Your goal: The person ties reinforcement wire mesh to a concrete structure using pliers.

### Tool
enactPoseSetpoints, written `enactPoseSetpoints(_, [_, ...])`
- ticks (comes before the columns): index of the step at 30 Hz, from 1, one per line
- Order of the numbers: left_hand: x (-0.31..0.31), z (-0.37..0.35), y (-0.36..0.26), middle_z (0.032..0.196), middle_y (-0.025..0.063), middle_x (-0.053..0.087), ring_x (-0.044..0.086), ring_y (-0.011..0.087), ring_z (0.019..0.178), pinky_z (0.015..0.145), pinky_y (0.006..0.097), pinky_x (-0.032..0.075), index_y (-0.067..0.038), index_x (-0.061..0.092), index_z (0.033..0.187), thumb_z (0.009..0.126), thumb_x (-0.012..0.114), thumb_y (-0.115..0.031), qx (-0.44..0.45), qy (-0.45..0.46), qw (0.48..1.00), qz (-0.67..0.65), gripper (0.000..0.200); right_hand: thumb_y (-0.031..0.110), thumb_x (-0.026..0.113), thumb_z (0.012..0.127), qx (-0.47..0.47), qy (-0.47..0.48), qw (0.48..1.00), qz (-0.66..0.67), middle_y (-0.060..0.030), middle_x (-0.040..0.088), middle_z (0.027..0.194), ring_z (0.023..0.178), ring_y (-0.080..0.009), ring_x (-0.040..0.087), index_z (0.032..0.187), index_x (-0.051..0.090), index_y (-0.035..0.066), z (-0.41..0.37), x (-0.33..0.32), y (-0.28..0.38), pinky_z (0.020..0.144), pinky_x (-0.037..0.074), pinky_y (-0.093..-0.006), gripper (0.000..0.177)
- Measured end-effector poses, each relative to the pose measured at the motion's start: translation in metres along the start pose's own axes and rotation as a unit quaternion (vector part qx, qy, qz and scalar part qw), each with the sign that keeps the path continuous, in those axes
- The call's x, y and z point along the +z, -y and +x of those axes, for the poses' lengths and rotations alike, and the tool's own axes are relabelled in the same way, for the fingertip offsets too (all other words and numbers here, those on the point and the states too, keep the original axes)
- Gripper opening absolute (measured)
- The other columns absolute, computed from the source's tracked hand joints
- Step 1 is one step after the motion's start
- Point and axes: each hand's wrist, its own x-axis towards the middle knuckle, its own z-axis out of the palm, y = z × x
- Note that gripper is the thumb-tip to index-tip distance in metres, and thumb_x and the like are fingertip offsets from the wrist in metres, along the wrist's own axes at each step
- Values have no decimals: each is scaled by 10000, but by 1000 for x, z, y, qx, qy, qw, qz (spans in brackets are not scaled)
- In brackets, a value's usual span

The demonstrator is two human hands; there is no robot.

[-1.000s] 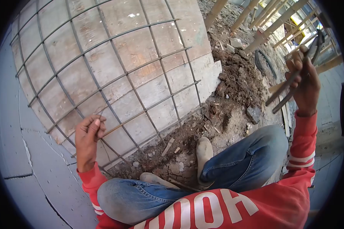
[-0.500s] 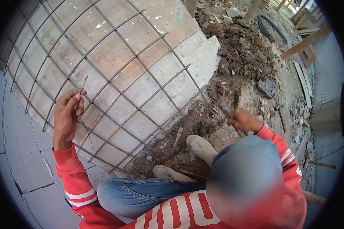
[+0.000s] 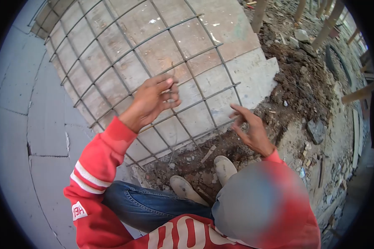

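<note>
My left hand [image 3: 153, 99] is over the rebar mesh [image 3: 203, 98], thumb and forefinger pinched on a thin tie wire [image 3: 177, 132]. The wire's lower end hangs down past my palm, faint against the pale boards. At the mesh's near right corner is my right hand [image 3: 253, 130], its thumb and fingers spread and nothing visible between them. Under the rods of the mesh lie flat, stained boards [image 3: 249, 70].
Grey blocks or panels [image 3: 12, 137] with cracked joints lie on the left. Dug soil [image 3: 305, 79] and rubble run along the right, with a grey stone [image 3: 316, 131] and wooden posts [image 3: 328, 27]. My boots [image 3: 185, 189] stand on dirt beside the boards.
My left hand has moved right over the mesh with the wire. My right hand has come in towards the mesh corner, and the blurred dark object at its fingers is no longer visible. The view has shifted.
</note>
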Motion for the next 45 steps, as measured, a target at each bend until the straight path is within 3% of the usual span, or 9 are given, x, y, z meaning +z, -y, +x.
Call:
enactPoseSetpoints(4, [21,16,-10,909,36,610,634,166,809,818,377,577,-39,578,1104,1037,528,-166,36,-64,996,-54,152,-57,719,797,-168,-25,973,157,-105,670,1032,796,-171,625,1379,560,81,50,61,14,726,516,-298,618])
enactPoseSetpoints(12, [24,49,31,994,99,630,659,255,887,808,452,577,-33,573,1103,1026,496,-182,-45,-174,980,-88,185,19,737,830,-140,-44,974,170,-71,676,853,742,-186,615,1043,708,23,83,83,32,688,497,-306,215])
enactPoseSetpoints(19, [40,38,107,845,130,678,657,217,672,628,356,554,-17,618,957,985,540,-333,-86,-74,992,-46,327,40,669,927,-200,-72,969,124,-41,634,805,726,-112,587,979,674,-6,107,61,19,648,463,-249,69])
enactPoseSetpoints(23, [36,10,138,799,100,660,625,140,628,557,303,520,2,657,901,968,615,-307,-43,-88,989,113,319,93,646,965,-33,-51,971,233,5,613,754,651,-65,526,947,655,8,120,64,29,597,438,-235,87])
enactPoseSetpoints(28, [13,-21,100,942,42,663,625,114,765,662,236,518,39,678,1146,969,675,-303,152,-175,965,-124,386,90,676,922,-57,-15,996,64,-27,595,648,572,-55,516,952,674,7,105,93,8,517,402,-264,88])
enactPoseSetpoints(35, [8,0,79,982,49,657,625,128,826,719,255,531,35,673,1146,1000,634,-228,139,-234,955,-121,304,105,686,894,-161,-106,981,-20,-155,697,829,651,-326,655,979,723,62,90,108,12,567,496,-386,101])
enactPoseSetpoints(38, [5,14,65,928,67,681,627,123,764,689,258,534,51,695,1074,999,628,-197,125,-221,963,-93,268,105,675,894,-184,-119,972,-83,-169,697,843,695,-356,669,986,728,71,91,106,9,582,507,-403,112])
enactPoseSetpoints(42, [4,27,34,781,71,685,629,116,670,649,254,535,70,717,958,974,653,-195,164,-250,900,316,273,115,655,900,-122,-75,984,-104,-190,668,769,717,-398,654,999,723,75,108,103,13,598,511,-420,126])
enactPoseSetpoints(45, [-8,25,7,759,71,687,641,114,670,644,251,533,68,723,943,962,669,-205,171,-210,898,347,279,124,648,924,-75,-60,995,-19,-143,502,583,514,-268,506,1014,713,61,122,105,14,518,400,-386,127])
